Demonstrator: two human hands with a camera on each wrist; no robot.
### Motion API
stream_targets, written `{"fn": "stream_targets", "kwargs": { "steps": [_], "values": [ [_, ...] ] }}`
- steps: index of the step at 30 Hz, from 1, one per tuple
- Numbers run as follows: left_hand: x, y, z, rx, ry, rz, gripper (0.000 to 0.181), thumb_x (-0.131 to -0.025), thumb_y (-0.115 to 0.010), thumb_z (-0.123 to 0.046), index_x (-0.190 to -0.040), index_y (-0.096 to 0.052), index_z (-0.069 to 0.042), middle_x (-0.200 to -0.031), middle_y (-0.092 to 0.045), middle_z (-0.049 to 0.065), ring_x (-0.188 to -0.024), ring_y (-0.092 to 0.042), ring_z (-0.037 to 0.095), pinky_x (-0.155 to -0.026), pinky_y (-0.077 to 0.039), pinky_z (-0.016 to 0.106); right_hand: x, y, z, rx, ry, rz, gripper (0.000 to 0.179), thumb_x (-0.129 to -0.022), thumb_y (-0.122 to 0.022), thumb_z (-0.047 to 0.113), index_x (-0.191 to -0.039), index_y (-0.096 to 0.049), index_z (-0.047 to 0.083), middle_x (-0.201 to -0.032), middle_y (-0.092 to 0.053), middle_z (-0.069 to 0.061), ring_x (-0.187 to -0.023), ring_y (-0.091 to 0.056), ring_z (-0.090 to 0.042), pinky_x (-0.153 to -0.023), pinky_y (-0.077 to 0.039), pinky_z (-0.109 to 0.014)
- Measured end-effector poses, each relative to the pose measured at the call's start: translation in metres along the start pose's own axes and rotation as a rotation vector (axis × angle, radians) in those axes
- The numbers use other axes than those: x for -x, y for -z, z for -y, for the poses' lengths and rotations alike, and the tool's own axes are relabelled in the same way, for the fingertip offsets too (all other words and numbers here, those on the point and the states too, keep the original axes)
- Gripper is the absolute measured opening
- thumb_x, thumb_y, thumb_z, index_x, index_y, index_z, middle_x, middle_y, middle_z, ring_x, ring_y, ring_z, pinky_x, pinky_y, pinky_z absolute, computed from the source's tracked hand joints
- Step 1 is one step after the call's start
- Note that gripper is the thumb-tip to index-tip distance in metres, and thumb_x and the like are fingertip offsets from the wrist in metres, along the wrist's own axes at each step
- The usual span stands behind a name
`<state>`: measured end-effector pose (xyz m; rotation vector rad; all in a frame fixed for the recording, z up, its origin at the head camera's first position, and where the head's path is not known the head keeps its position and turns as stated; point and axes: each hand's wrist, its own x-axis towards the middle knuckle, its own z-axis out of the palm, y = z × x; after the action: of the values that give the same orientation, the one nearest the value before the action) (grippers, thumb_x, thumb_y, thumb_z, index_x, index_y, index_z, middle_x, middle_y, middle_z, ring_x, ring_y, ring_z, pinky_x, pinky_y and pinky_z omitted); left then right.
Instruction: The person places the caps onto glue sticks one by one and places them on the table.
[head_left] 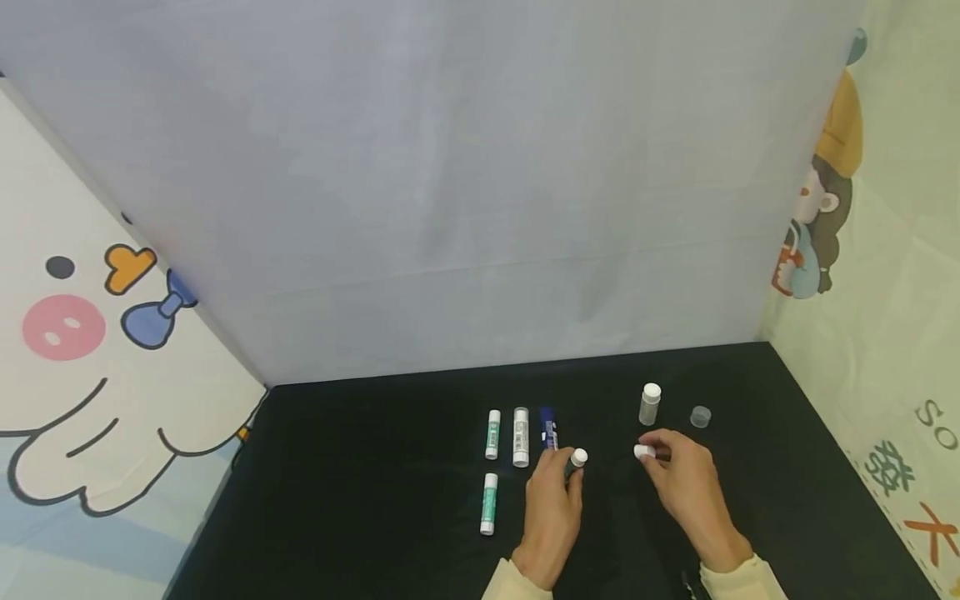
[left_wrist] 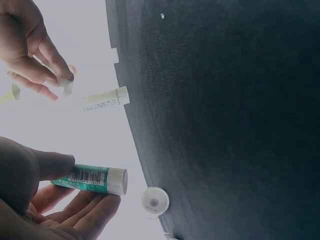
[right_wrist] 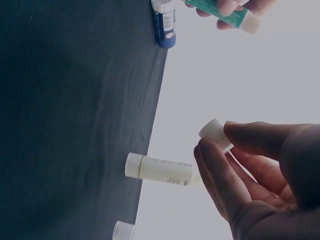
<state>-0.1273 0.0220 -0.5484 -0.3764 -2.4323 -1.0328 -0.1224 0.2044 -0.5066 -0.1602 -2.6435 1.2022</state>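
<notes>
My left hand [head_left: 551, 508] grips a green-and-white glue stick [left_wrist: 87, 178] between thumb and fingers; its barcode label and one white end show in the left wrist view. With thumb and fingertips, my right hand [head_left: 686, 479] pinches a small white cap [right_wrist: 216, 135] above the table. Beyond that hand a pale glue stick [head_left: 649, 406] stands upright with a white top. A clear cap [head_left: 701, 417] rests to its right. Just past my left hand lies a blue glue stick [head_left: 549, 427], partly hidden by the fingers.
Left of my left hand lie a white glue stick [head_left: 521, 437], a green-and-white glue stick [head_left: 492, 435] and a second green-and-white one [head_left: 488, 504] nearer me. The black tabletop [head_left: 360, 492] meets a grey cloth wall [head_left: 450, 208] behind, with printed panels on both sides.
</notes>
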Motion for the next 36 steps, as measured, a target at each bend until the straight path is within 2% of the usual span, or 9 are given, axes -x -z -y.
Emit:
{"fn": "stream_targets", "kwargs": {
  "steps": [9, 15, 23, 36],
  "values": [
    [0.01, 0.007, 0.007, -0.002, 0.029, -0.019, 0.026, -0.083, -0.082, 0.006, -0.103, -0.075, -0.007, -0.093, -0.069, 0.004, -0.081, -0.071, 0.02, -0.069, -0.057, 0.035, 0.004, -0.011, 0.013, -0.036, 0.057, 0.005, 0.016, -0.086, -0.078, -0.008, -0.101, -0.075, -0.002, -0.096, -0.078, -0.018, -0.089, -0.078, -0.034, -0.077, -0.062, -0.048],
    [0.014, 0.009, 0.011, -0.005, 0.081, 0.001, 0.025, -0.085, -0.081, 0.005, -0.107, -0.076, -0.006, -0.096, -0.069, 0.004, -0.082, -0.071, 0.019, -0.07, -0.057, 0.034, 0.005, -0.02, 0.021, -0.068, 0.092, 0.064, 0.019, -0.087, -0.079, -0.008, -0.104, -0.075, -0.003, -0.101, -0.077, -0.017, -0.093, -0.077, -0.034, -0.078, -0.062, -0.045],
    [0.019, 0.015, 0.016, -0.016, 0.096, -0.01, 0.028, -0.085, -0.081, 0.006, -0.109, -0.076, -0.007, -0.095, -0.069, 0.003, -0.081, -0.07, 0.018, -0.069, -0.056, 0.032, 0.008, -0.036, 0.029, -0.117, 0.154, 0.127, 0.018, -0.086, -0.08, -0.009, -0.102, -0.076, -0.002, -0.101, -0.075, -0.012, -0.092, -0.075, -0.028, -0.079, -0.063, -0.039],
    [0.027, 0.025, 0.023, -0.015, 0.15, -0.016, 0.024, -0.085, -0.081, 0.005, -0.105, -0.076, -0.007, -0.092, -0.068, 0.002, -0.079, -0.07, 0.017, -0.068, -0.056, 0.032, 0.017, -0.055, 0.046, -0.233, 0.165, 0.195, 0.016, -0.086, -0.079, -0.01, -0.099, -0.076, -0.001, -0.1, -0.073, -0.009, -0.091, -0.076, -0.025, -0.077, -0.063, -0.032]
  ]
}}
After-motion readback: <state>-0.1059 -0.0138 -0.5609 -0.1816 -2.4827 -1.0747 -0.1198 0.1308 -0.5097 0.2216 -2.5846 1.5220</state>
